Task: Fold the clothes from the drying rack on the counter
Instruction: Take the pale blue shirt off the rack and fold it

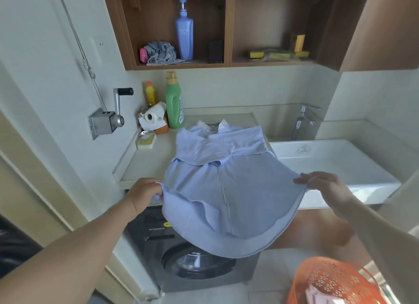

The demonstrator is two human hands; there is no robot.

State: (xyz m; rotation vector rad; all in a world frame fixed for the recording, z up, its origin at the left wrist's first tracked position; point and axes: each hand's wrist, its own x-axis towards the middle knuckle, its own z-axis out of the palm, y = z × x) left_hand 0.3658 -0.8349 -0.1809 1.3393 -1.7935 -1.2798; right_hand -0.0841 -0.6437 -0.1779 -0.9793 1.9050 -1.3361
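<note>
Shirt: collar end lies on counter, sleeves look folded in, hem hangs off the front edge. Your left hand and right hand each pinch 1 hem corner. Lift evenly, keep the hem taut, lay it up toward the collar.

We see two bare forearms reaching in from the lower corners, with no sleeves, watch or bracelet on either. The left hand and the right hand carry no rings that we can make out, though the wide lens blurs the fingers somewhat.
</note>
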